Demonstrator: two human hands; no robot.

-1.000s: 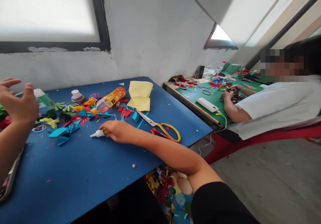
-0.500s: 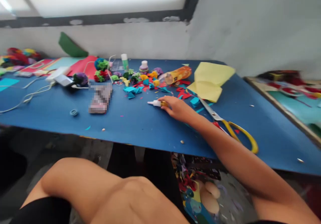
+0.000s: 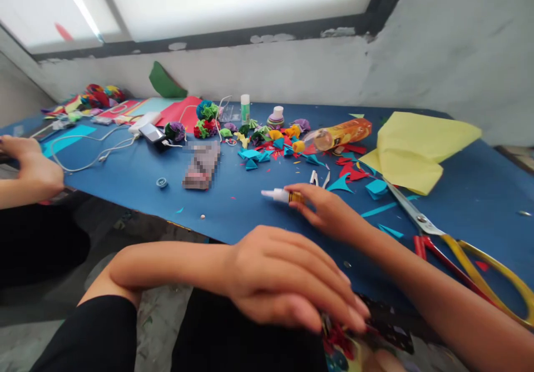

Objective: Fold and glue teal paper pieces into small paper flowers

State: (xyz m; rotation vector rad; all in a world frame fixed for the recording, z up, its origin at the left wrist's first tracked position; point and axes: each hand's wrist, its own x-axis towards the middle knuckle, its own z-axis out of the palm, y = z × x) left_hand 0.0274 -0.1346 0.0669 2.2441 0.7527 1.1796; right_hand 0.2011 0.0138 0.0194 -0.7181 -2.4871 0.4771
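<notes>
My right hand (image 3: pixel 329 208) rests over the blue table (image 3: pixel 233 222), its thumb and fingers closed round a small glue bottle (image 3: pixel 280 195). The bottle lies sideways, its white nozzle pointing left and part of its yellowish body covered by my fingers. In front of the table edge, my left hand (image 3: pixel 287 283) hangs in the air with the fingers stretched out and nothing visible in it. Beyond my right hand are blue paper scraps (image 3: pixel 341 183) and a small pair of pliers-like metal tips (image 3: pixel 319 179). Large yellow-handled scissors (image 3: pixel 423 222) lie beside my right forearm.
A yellow paper sheet (image 3: pixel 417 149), an orange bottle (image 3: pixel 342 134), a glue stick (image 3: pixel 245 109) and paper flowers (image 3: pixel 206 119) crowd the back. A blurred-out flat object (image 3: pixel 202 166) and a white cable (image 3: pixel 83 169) lie leftward. Another person's arm (image 3: pixel 31 172) is at far left.
My left hand has swung up into view, fingers stretched to the right. My right hand still holds the glue bottle. The view has turned left, bringing another person's arm into sight.
</notes>
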